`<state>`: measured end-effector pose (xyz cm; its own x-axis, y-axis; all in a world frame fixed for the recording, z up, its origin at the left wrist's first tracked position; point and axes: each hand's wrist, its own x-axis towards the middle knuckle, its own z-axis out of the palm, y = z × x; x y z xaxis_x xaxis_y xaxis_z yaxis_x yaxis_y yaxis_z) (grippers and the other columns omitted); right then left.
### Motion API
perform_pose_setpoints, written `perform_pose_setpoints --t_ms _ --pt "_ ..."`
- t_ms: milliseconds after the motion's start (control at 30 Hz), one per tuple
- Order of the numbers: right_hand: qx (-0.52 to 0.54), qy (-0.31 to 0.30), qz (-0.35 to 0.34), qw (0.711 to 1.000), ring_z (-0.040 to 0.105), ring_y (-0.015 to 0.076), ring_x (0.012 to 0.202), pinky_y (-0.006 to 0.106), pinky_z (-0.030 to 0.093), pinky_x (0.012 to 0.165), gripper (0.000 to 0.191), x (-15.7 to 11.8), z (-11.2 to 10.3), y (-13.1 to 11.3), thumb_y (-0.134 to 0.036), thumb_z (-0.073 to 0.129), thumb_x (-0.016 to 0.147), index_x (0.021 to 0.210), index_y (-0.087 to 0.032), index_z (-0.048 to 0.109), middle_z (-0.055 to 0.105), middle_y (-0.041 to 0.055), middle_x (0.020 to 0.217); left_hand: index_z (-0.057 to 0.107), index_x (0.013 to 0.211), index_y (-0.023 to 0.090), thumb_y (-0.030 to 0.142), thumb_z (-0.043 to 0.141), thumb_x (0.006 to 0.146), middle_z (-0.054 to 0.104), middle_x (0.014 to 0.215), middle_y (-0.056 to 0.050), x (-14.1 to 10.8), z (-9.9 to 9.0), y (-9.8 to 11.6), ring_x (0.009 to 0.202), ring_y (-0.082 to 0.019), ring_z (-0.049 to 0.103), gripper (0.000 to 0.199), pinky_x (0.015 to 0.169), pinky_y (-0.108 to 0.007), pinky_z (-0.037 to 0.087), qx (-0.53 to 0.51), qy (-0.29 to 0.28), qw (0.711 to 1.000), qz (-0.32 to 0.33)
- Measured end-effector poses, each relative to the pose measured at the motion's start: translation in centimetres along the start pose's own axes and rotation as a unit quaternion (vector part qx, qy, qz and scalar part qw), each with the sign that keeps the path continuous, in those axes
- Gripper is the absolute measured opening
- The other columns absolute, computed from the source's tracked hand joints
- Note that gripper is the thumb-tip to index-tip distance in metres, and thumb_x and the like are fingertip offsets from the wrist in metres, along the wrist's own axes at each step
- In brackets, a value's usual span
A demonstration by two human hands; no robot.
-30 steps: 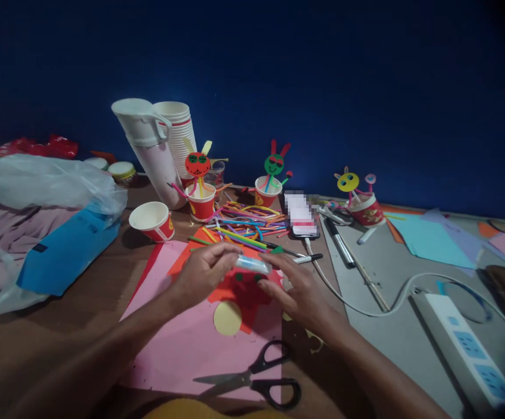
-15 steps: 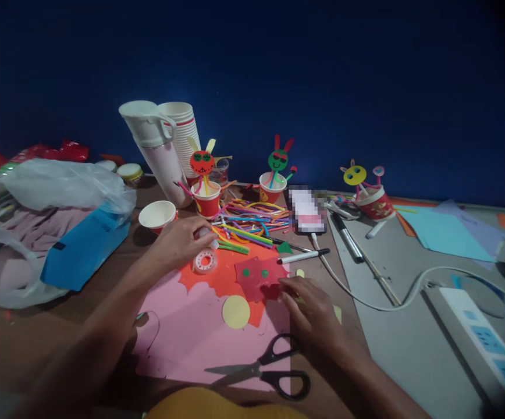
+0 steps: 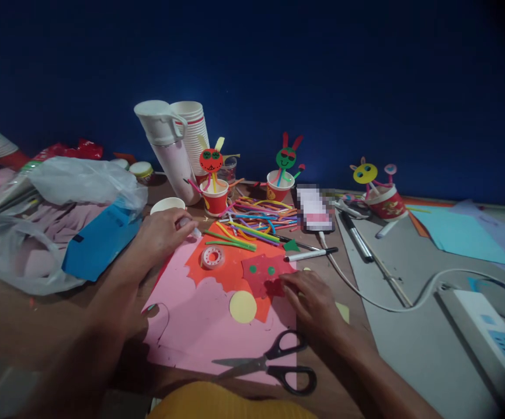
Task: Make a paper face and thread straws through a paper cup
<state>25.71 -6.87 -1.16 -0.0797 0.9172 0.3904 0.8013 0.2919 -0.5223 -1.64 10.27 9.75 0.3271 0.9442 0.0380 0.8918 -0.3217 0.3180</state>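
Observation:
My left hand [image 3: 162,233] is closed around a small whitish, see-through tube [image 3: 185,222], just in front of a white paper cup [image 3: 165,205] that it partly covers. To its right a roll of clear tape [image 3: 213,257] lies on cut orange paper [image 3: 200,273]. My right hand [image 3: 311,298] rests low with fingers loosely bent and nothing visible in them, its fingertips at the right edge of a red paper piece [image 3: 259,279] bearing two green dots. Below lie a pale yellow paper disc [image 3: 242,306] and black-handled scissors [image 3: 266,364] on a pink sheet [image 3: 191,331].
Several coloured pipe cleaners [image 3: 261,218] lie behind the papers. Cup figures, a flask [image 3: 171,160] and stacked cups [image 3: 194,128] stand along the blue wall. A phone [image 3: 316,209] with a white cable and a power strip [image 3: 482,326] are right; a plastic bag [image 3: 82,180] is left.
My left hand has moved left, away from the tape roll and toward the white cup, with the small tube in it. My right hand stays by the red paper. The view has shifted slightly left.

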Motion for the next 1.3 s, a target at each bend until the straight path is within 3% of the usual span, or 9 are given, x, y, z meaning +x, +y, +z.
perform_pose_setpoints --t_ms 333,767,1033,1167,1233,1300 --pt "-0.019 0.003 0.003 1.000 0.063 0.0198 0.075 0.035 0.047 0.072 0.019 0.5 -0.3 0.0 -0.025 0.048 0.091 0.094 -0.019 0.066 0.071 0.0070 0.083 0.069 0.085 0.019 0.041 0.044 0.082 0.070 0.090 -0.007 0.1 1.1 0.9 0.084 -0.023 0.061 0.033 0.069 -0.027 0.040 0.000 -0.027 0.999 0.037" --pt "-0.038 0.016 -0.017 0.999 0.064 0.0201 0.074 0.035 0.048 0.072 0.019 0.4 -0.1 0.4 -0.025 0.049 0.090 0.096 -0.020 0.067 0.072 0.0068 0.082 0.069 0.090 0.018 0.043 0.046 0.084 0.071 0.089 -0.008 -0.5 1.5 1.3 0.084 -0.023 0.063 0.034 0.068 -0.025 0.040 -0.005 -0.040 0.999 0.027" --pt "-0.030 0.023 -0.002 0.999 0.062 0.0216 0.078 0.036 0.048 0.072 0.019 0.0 -0.2 0.4 -0.026 0.051 0.090 0.096 -0.018 0.067 0.071 0.0078 0.084 0.066 0.101 0.019 0.044 0.048 0.082 0.071 0.089 -0.007 -1.1 0.7 2.1 0.083 -0.024 0.063 0.036 0.066 -0.027 0.040 -0.003 -0.038 0.999 0.028" --pt "-0.025 0.023 0.024 0.999 0.061 0.0217 0.079 0.036 0.047 0.072 0.018 -0.2 -0.2 0.5 -0.024 0.051 0.089 0.097 -0.019 0.067 0.071 0.0068 0.087 0.065 0.107 0.019 0.046 0.049 0.083 0.070 0.092 -0.009 -3.1 -0.6 2.8 0.079 -0.026 0.063 0.039 0.065 -0.029 0.040 0.054 -0.009 0.998 0.028" --pt "-0.021 0.023 0.027 0.999 0.061 0.0213 0.079 0.036 0.047 0.073 0.018 -0.1 -0.2 0.5 -0.023 0.051 0.089 0.097 -0.020 0.067 0.071 0.0065 0.087 0.065 0.107 0.022 0.046 0.049 0.084 0.070 0.095 -0.008 -5.0 -1.5 4.0 0.076 -0.025 0.063 0.037 0.063 -0.031 0.041 0.054 0.006 0.994 0.095" --pt "-0.014 0.025 0.019 0.999 0.062 0.0207 0.078 0.036 0.047 0.074 0.018 -0.1 -0.2 0.5 -0.022 0.051 0.089 0.097 -0.020 0.067 0.071 0.0064 0.087 0.068 0.101 0.024 0.042 0.046 0.088 0.070 0.093 -0.006 -7.3 -2.4 5.5 0.076 -0.022 0.063 0.031 0.065 -0.030 0.044 -0.028 -0.013 0.972 0.232"
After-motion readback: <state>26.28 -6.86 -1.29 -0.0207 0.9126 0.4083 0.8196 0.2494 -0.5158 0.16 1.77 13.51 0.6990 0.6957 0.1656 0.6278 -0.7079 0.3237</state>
